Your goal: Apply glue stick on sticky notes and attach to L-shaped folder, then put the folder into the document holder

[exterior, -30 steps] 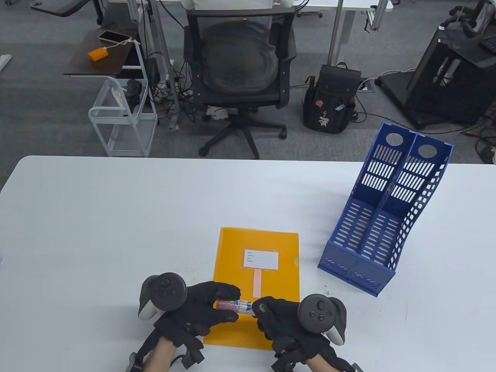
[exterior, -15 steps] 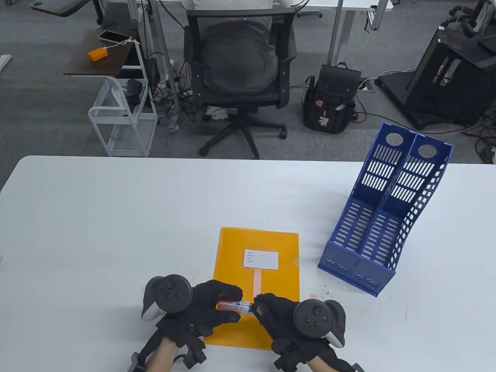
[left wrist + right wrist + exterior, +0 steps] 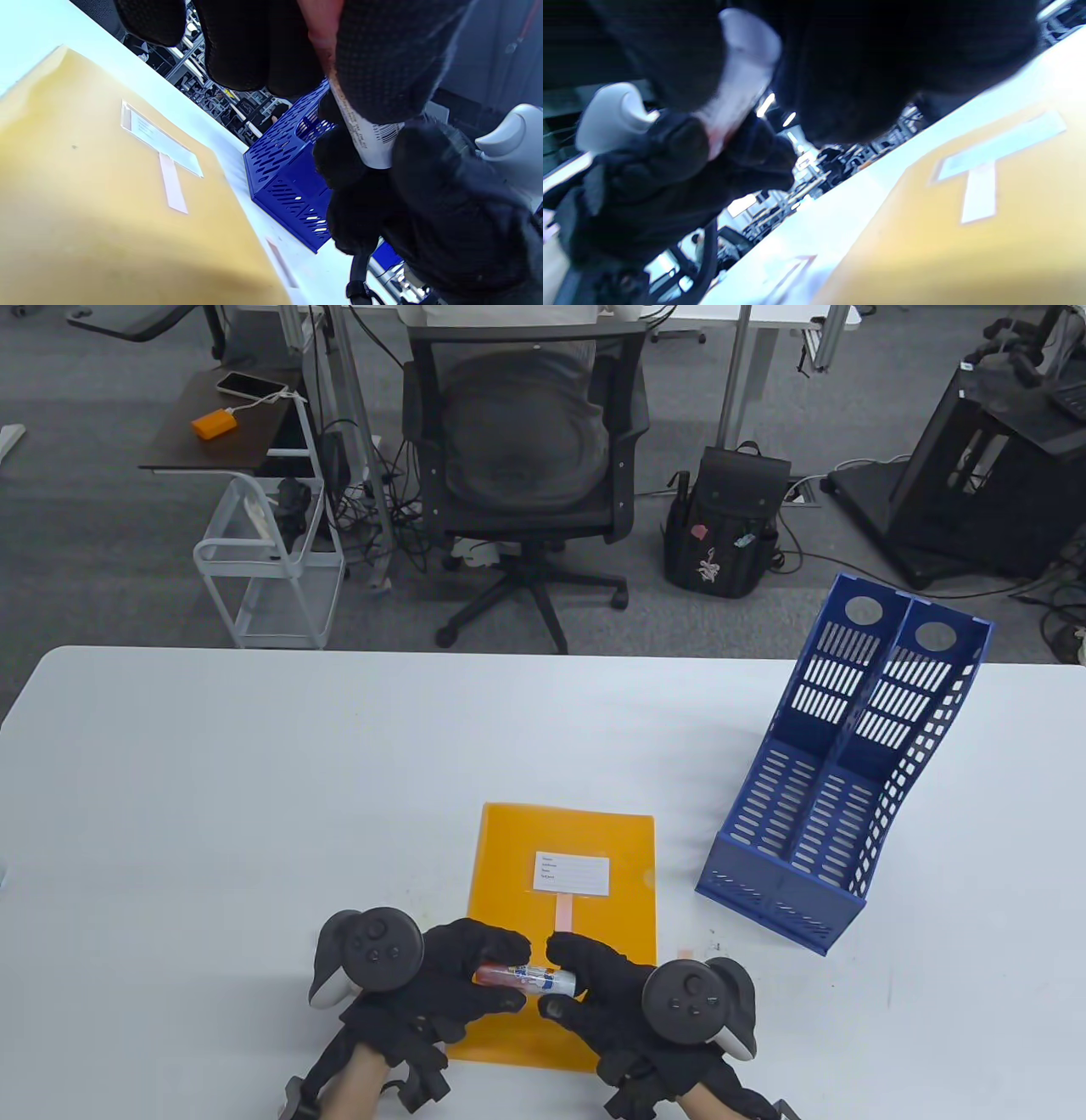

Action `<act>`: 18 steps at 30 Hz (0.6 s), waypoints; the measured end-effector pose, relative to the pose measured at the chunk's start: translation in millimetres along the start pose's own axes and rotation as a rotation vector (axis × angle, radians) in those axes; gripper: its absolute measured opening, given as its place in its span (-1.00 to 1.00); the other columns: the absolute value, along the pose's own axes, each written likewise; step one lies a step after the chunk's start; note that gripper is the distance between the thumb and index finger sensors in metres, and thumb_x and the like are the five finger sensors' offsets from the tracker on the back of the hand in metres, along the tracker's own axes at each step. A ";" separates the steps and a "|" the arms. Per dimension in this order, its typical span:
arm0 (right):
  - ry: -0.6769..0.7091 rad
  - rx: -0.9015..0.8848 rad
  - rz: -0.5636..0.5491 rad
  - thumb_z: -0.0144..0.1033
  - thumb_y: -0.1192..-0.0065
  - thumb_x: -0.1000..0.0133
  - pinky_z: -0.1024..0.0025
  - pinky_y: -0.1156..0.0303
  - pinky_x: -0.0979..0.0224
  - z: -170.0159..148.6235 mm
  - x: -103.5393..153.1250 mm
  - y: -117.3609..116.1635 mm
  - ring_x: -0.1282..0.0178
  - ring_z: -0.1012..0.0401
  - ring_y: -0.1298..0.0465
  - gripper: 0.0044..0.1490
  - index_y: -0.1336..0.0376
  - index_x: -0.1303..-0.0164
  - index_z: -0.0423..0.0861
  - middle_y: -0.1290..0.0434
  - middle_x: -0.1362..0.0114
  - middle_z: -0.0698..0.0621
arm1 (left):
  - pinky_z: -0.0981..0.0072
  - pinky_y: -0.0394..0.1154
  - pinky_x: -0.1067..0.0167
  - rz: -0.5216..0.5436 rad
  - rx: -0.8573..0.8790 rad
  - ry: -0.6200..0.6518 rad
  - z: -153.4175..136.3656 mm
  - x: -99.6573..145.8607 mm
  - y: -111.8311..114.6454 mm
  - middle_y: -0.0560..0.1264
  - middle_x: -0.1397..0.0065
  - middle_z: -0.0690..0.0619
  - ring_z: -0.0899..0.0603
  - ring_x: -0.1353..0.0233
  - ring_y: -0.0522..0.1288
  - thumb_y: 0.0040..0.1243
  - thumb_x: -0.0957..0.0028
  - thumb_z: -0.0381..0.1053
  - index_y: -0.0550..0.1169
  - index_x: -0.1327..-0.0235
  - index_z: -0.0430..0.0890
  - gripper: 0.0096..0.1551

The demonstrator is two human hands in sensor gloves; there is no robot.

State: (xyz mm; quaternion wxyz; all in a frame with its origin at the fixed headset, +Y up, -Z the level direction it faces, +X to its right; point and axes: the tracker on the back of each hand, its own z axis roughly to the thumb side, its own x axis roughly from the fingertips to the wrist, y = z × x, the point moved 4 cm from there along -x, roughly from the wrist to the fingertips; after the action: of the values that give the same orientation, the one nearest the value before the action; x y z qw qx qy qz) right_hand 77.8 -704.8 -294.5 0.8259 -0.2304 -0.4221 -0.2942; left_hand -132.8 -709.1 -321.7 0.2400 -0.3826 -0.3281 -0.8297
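Observation:
An orange L-shaped folder [image 3: 585, 848] lies flat at the table's near middle, with a white label [image 3: 573, 873] and a pink sticky strip [image 3: 563, 914] below it. Above the folder's near end both hands hold a glue stick [image 3: 526, 977] lying sideways. My left hand [image 3: 475, 980] grips its red end, and my right hand [image 3: 568, 984] curls its fingers and thumb round the white end. In the left wrist view the glue stick [image 3: 365, 135] runs between both gloves over the folder [image 3: 85, 203]. The blue document holder [image 3: 848, 780] stands at the right, apart from both hands.
A small pink strip [image 3: 685, 954] lies on the white table [image 3: 254, 780] just right of the folder, near my right hand. An office chair [image 3: 526, 475], a backpack [image 3: 730, 526] and a wire cart [image 3: 263, 568] stand on the floor beyond the far edge.
My right hand has shifted its fingers along the glue stick's white end, now wrapping it from above and below. The left hand and the folder have stayed in place.

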 end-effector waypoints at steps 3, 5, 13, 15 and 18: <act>-0.016 0.003 0.006 -0.04 -0.35 -0.01 0.18 -0.61 0.32 0.3 -1.4 -0.2 0.40 0.11 -0.68 -0.19 -0.37 -0.21 -0.42 -0.61 0.04 -0.19 | -0.30 0.32 -0.45 -0.004 -0.029 -0.001 0.7 -0.2 0.1 0.63 -0.20 0.17 -0.09 -0.42 0.53 0.54 0.19 0.16 0.52 -0.19 0.14 -0.34; -0.048 0.012 0.045 0.08 -0.11 -0.07 0.20 -0.61 0.41 -3.1 -1.4 -2.2 0.52 0.12 -0.69 -0.15 -0.46 -0.01 -0.46 -0.67 0.30 -0.11 | -0.31 0.32 -0.45 -0.014 -0.032 -0.003 -0.9 -0.6 1.1 0.63 -0.21 0.17 -0.09 -0.43 0.53 0.53 0.19 0.16 0.52 -0.19 0.16 -0.35; -0.002 0.034 -0.072 -0.01 -0.45 0.03 0.17 -0.62 0.24 2.1 1.7 5.4 0.31 0.10 -0.68 -0.13 -0.29 -0.35 -0.29 -0.56 -0.08 -0.15 | -0.30 0.33 -0.45 0.018 -0.016 -0.002 -1.2 1.3 -3.7 0.61 -0.21 0.18 -0.09 -0.43 0.52 0.55 0.19 0.15 0.50 -0.19 0.16 -0.34; 0.004 0.004 -0.071 -0.07 -0.46 0.03 0.15 -0.62 0.25 3.2 1.5 5.9 0.31 0.09 -0.68 -0.14 -0.32 -0.31 -0.37 -0.58 -0.06 -0.19 | -0.30 0.32 -0.45 0.019 -0.015 0.002 -0.7 1.6 -3.8 0.61 -0.21 0.18 -0.09 -0.43 0.52 0.56 0.19 0.14 0.51 -0.19 0.15 -0.34; -0.030 0.029 -0.041 0.05 -0.19 -0.04 0.18 -0.62 0.36 1.0 0.6 5.6 0.46 0.11 -0.71 -0.16 -0.45 -0.05 -0.48 -0.67 0.26 -0.11 | -0.30 0.33 -0.45 0.013 -0.008 0.007 -1.1 1.6 -3.4 0.62 -0.21 0.18 -0.09 -0.43 0.52 0.55 0.20 0.15 0.51 -0.19 0.16 -0.34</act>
State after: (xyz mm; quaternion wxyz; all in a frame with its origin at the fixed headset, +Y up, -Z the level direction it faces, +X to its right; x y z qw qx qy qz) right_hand 81.4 -700.4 -294.3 0.8166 -0.2140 -0.4435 -0.3012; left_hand -136.4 -707.8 -322.2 0.2451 -0.3828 -0.3213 -0.8307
